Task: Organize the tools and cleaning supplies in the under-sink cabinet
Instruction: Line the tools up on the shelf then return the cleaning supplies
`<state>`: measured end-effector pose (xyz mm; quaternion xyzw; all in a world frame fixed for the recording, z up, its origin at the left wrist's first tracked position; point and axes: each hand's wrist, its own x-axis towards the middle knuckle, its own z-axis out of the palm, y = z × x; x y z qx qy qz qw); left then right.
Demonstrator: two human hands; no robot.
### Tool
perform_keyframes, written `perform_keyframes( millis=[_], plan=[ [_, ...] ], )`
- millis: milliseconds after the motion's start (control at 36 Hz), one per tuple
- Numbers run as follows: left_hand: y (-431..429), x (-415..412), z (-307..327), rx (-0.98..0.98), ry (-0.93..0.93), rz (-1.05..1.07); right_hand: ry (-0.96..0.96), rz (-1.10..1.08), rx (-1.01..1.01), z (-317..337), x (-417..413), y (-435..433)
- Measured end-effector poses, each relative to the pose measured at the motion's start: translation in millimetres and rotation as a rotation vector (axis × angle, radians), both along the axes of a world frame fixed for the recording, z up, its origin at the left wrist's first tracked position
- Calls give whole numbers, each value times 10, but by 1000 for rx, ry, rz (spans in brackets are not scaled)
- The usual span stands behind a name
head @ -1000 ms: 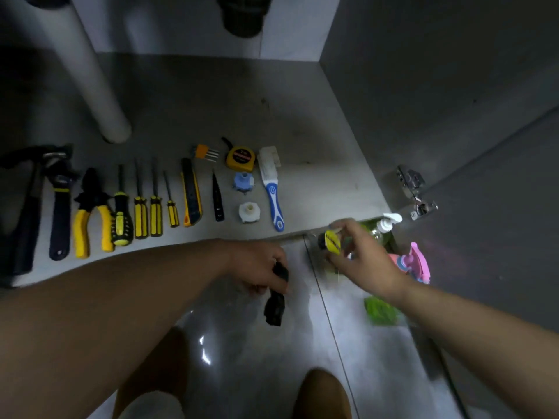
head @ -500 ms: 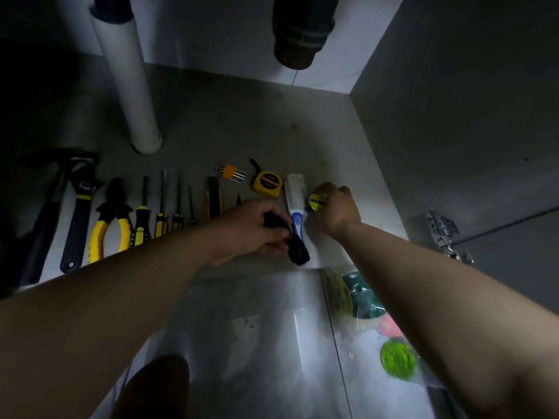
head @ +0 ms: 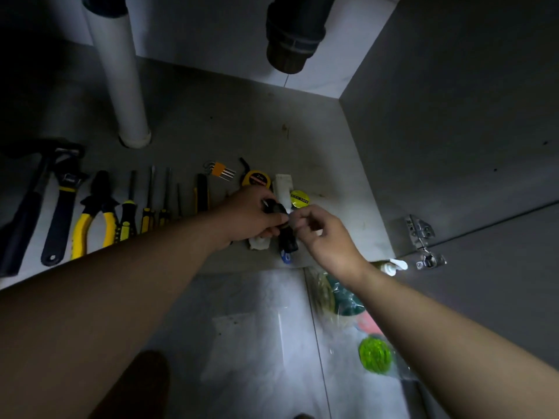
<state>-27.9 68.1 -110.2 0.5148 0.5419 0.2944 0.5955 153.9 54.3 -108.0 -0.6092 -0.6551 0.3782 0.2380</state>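
My left hand [head: 251, 213] grips a black object [head: 287, 238] just above the cabinet floor [head: 332, 176]. My right hand [head: 325, 234] hovers right beside it with fingers curled toward its upper end; whether they touch it is hidden. A yellow tape roll [head: 299, 198] lies on the floor behind my hands, next to a white brush [head: 282, 184] with a blue handle tip [head: 286, 259]. A yellow tape measure [head: 256, 179], orange hex keys [head: 220, 170], a utility knife [head: 201, 195], screwdrivers [head: 128, 213], pliers [head: 93, 213], a wrench [head: 63, 207] and a hammer [head: 27, 207] lie in a row to the left.
A white pipe [head: 121, 86] and a dark drain trap [head: 293, 34] hang into the cabinet at the back. Outside on the tiled floor are a pump bottle [head: 393, 266], a plastic bag of sponges [head: 344, 300] and a green scrubber [head: 375, 353]. A door hinge [head: 422, 240] is at the right.
My right hand carried the yellow tape roll from the tiled floor into the cabinet, set it beside the brush and drew back toward the black object. My left hand brought that object in.
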Motion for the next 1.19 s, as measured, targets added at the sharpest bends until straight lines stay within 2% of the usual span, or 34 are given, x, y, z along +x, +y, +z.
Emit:
perform_keyframes(
  millis=[83,194,278,500,722,833,1000,1083,1194],
  plan=[
    [-11,92,-6,28,65,-7,-52,22,0,-6,7,-113],
    [-40,117,6,68,195,16,62,-8,-77,-77,-19,-177],
    [-65,100,-18,87,253,9,44,-34,-38,-129,-36,-196],
    [-55,33,-192,134,333,125,-246,-368,-128,-369,160,-9],
    [-155,-69,-264,342,593,0,-333,-445,-185,-549,73,73],
    [-201,-70,-256,426,684,-78,-312,-403,-138,-586,57,60],
    [-265,8,-174,469,708,-169,-205,-251,-42,-393,292,-38],
    [-281,105,-112,478,711,-221,-315,-106,13,-167,616,-98],
    [-330,308,46,474,695,-352,-598,-29,12,178,1149,-243]
  ],
)
